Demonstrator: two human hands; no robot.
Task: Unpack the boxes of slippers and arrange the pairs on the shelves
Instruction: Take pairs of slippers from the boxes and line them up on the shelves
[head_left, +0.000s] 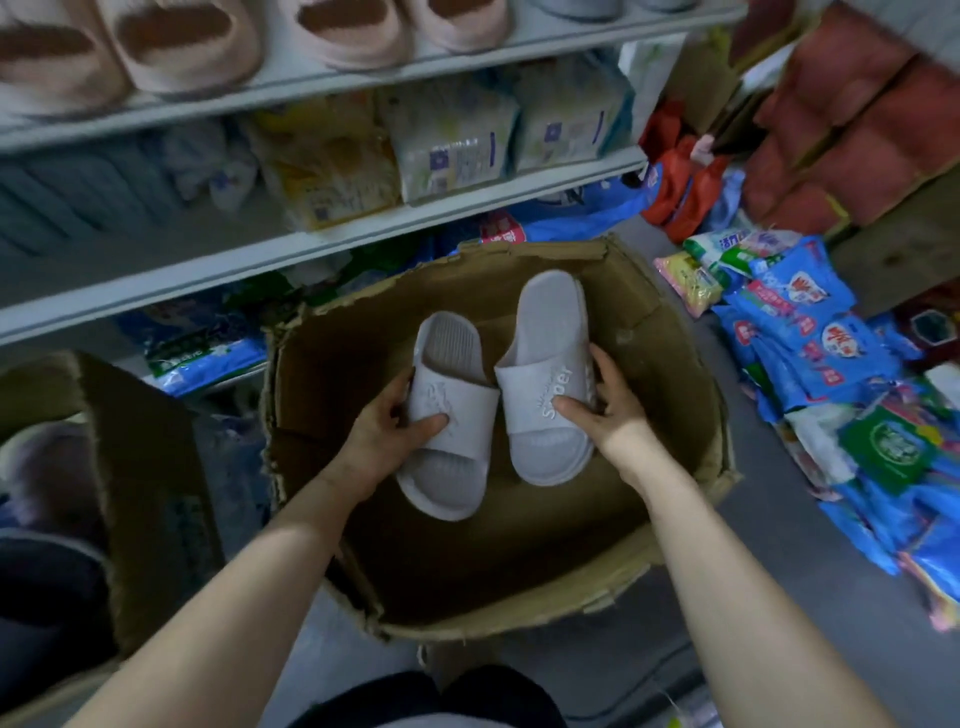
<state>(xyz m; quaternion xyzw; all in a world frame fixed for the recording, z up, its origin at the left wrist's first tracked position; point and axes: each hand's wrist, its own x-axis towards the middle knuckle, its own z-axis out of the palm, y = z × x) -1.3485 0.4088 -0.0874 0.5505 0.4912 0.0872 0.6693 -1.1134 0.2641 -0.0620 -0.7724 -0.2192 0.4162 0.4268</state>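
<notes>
Each hand gripped one pale slipper over the open cardboard box (675, 374): the left hand (387, 434) held the left slipper (447, 415), the right hand (605, 408) the right slipper (545, 384). Beyond them, shelves (311, 244) carried pink slippers (187, 47).

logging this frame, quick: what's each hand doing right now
Left hand: grips the left grey slipper by its strap.
Right hand: grips the right grey slipper by its strap.

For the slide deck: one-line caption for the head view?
Left hand and right hand each grip one of two pale slippers at an open cardboard box beside stocked shelves.
</notes>
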